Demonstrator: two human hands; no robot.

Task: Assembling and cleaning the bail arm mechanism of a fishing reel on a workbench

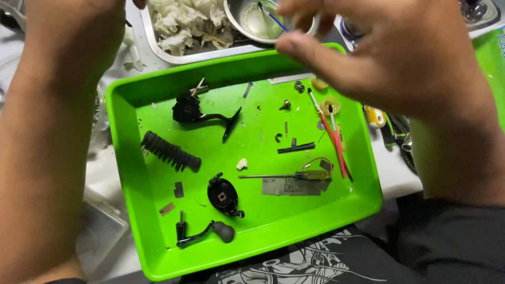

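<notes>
the left hand (79,37) is raised at the upper left, seen from the back, its forearm running down the left edge of the view; its fingers curl away past the top of the frame, and whether they grasp anything cannot be told. a thin dark tip shows just beside it. below it sits a bright green tray (123,158) on the white bench (105,173).

inside the tray, from the left: a black ribbed grip (170,151) lying at a slant, a black bent lever arm (202,113) above it, a black crank handle with a round knob (205,234) near the front wall, and a round black cover plate (223,196) just above that. further right lie a thin metal rod (265,176), a grey printed card (292,185), a short black bar (296,149) and two red-handled brushes (336,142) side by side, slanting toward the right wall.

behind the tray, a metal pan of crumpled white tissue (184,23) stands beside a small metal bowl (258,21). the right hand (384,58) hovers over the tray's far right corner, hiding part of it; its fingers (294,16) pinch a thin blue-handled brush (271,16) whose tip rests in the bowl.
</notes>
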